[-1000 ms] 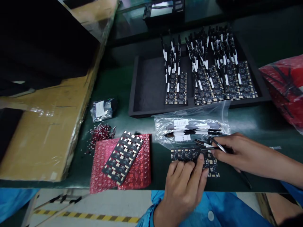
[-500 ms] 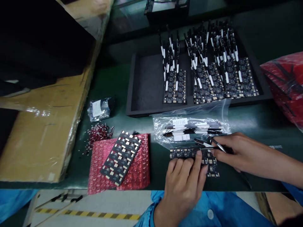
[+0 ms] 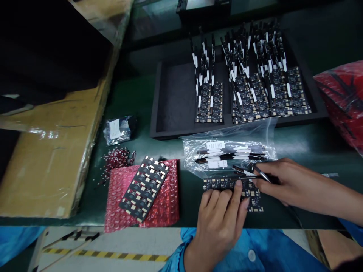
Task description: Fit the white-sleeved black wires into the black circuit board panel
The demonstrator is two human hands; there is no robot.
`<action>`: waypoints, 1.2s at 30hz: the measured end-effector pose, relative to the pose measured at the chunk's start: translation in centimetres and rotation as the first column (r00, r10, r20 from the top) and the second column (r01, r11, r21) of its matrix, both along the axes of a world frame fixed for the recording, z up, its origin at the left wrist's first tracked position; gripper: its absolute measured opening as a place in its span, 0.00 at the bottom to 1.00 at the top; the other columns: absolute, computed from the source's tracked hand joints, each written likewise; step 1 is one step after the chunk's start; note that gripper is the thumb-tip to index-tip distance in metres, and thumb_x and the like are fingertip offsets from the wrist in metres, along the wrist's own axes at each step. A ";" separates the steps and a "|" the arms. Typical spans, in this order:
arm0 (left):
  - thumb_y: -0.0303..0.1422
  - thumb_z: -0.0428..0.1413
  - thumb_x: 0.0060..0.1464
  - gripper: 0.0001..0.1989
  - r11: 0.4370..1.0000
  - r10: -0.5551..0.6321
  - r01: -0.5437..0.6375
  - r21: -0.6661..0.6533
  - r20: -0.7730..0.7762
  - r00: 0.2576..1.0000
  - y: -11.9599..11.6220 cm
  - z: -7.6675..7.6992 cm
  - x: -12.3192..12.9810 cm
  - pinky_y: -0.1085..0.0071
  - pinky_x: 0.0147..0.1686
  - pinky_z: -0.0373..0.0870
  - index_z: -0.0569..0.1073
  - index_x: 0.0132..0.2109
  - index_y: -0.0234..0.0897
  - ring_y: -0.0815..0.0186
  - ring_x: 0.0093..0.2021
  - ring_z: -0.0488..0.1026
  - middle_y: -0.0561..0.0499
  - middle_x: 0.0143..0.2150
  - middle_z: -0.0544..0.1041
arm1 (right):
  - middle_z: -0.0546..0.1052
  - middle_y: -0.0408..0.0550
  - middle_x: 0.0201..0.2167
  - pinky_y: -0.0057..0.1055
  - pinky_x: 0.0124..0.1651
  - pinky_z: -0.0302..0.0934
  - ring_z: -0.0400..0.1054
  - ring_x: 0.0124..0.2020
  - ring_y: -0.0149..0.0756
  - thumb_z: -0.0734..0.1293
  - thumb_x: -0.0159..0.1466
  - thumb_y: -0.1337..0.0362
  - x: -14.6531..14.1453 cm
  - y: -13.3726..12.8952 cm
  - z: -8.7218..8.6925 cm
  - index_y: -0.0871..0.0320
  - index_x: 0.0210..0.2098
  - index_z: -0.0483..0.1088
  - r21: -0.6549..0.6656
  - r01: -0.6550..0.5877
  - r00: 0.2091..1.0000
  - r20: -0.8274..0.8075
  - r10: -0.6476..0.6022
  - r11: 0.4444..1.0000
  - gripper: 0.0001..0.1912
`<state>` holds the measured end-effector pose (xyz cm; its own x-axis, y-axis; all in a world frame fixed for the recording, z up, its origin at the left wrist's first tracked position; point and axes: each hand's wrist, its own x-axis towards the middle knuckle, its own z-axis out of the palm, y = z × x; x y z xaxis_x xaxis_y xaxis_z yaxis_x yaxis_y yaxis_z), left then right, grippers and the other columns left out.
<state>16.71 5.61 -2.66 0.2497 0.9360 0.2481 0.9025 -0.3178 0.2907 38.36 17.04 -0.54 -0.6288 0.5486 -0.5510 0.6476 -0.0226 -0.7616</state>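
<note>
A black circuit board panel (image 3: 224,184) with small gold pads lies flat near the table's front edge. My left hand (image 3: 219,217) rests on it, fingers extended and holding nothing, its index fingertip pressing beside a thin black strip cable (image 3: 249,177). My right hand (image 3: 279,179) is closed around a slim pen-like tool (image 3: 264,176), dark with a silver section, angled over the panel's upper right; its exact kind is unclear. Just behind, a clear zip bag (image 3: 195,147) has several black strip cables (image 3: 229,156) with white labels on or in it.
Behind the bag, a black foam tray (image 3: 176,98) holds board panels with upright strip cables. Left are red bubble wrap (image 3: 166,204) under another panel (image 3: 145,187), a pile of small red-wired parts (image 3: 117,158), a silver packet (image 3: 117,129) and cardboard (image 3: 48,151). A red bag (image 3: 343,98) stands right.
Both hands keep almost the same position over the panel. The view has shifted slightly; nothing is visibly picked up or let go.
</note>
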 end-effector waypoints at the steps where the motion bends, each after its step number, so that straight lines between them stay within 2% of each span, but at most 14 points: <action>1: 0.40 0.57 0.62 0.26 1.000 0.002 -0.002 0.002 0.004 1.000 0.0 0.1 0.0 0.65 0.32 0.74 0.63 0.65 0.43 0.67 0.32 0.72 0.56 0.36 0.79 | 0.73 0.36 0.14 0.34 0.26 0.54 0.71 0.18 0.42 0.67 0.75 0.51 0.0 0.0 0.0 0.46 0.34 0.68 -0.001 -0.006 1.000 0.011 0.006 1.000 0.14; 8: 0.39 0.58 0.61 0.27 0.999 -0.029 0.028 0.028 0.044 0.999 -0.2 0.4 -0.1 0.62 0.31 0.76 0.62 0.64 0.49 0.66 0.29 0.75 0.58 0.35 0.80 | 0.75 0.37 0.16 0.33 0.27 0.56 0.73 0.18 0.41 0.63 0.77 0.50 -0.1 0.1 0.0 0.47 0.35 0.70 0.028 -0.035 0.999 0.032 0.034 0.999 0.15; 16: 0.39 0.60 0.59 0.31 1.000 -0.024 0.023 0.021 0.032 0.999 0.0 0.2 -0.1 0.62 0.32 0.76 0.59 0.67 0.43 0.66 0.30 0.75 0.57 0.35 0.80 | 0.73 0.34 0.15 0.34 0.25 0.53 0.70 0.17 0.39 0.63 0.77 0.52 0.0 0.0 -0.2 0.46 0.34 0.69 0.077 -0.030 1.000 0.001 0.031 0.997 0.15; 22: 0.39 0.59 0.60 0.29 1.000 -0.019 0.019 0.012 0.041 0.999 0.0 0.2 -0.1 0.62 0.31 0.76 0.62 0.65 0.47 0.65 0.30 0.74 0.57 0.35 0.80 | 0.71 0.33 0.14 0.34 0.25 0.52 0.69 0.16 0.38 0.64 0.78 0.53 0.1 -0.1 -0.3 0.46 0.33 0.68 0.086 -0.032 0.999 -0.006 0.033 0.996 0.15; 31: 0.40 0.59 0.60 0.28 1.000 -0.009 0.009 0.004 0.003 1.000 0.2 -0.1 0.1 0.64 0.31 0.74 0.63 0.65 0.41 0.66 0.32 0.73 0.55 0.35 0.79 | 0.71 0.34 0.13 0.34 0.24 0.51 0.70 0.16 0.39 0.64 0.76 0.52 -0.2 0.1 0.0 0.46 0.33 0.67 0.044 -0.029 1.000 0.009 0.028 0.999 0.15; 36: 0.40 0.59 0.60 0.24 1.000 -0.015 0.015 0.009 -0.012 1.000 0.3 0.0 0.2 0.64 0.31 0.75 0.67 0.62 0.46 0.66 0.31 0.73 0.56 0.35 0.79 | 0.71 0.35 0.14 0.33 0.26 0.51 0.70 0.17 0.40 0.62 0.77 0.50 -0.1 0.0 0.0 0.46 0.33 0.67 0.059 -0.052 0.998 0.046 0.049 0.997 0.16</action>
<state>16.88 5.90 -2.69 0.2667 0.9297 0.2539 0.9008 -0.3341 0.2772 38.23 17.03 -0.59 -0.6322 0.5497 -0.5461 0.6801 0.0560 -0.7310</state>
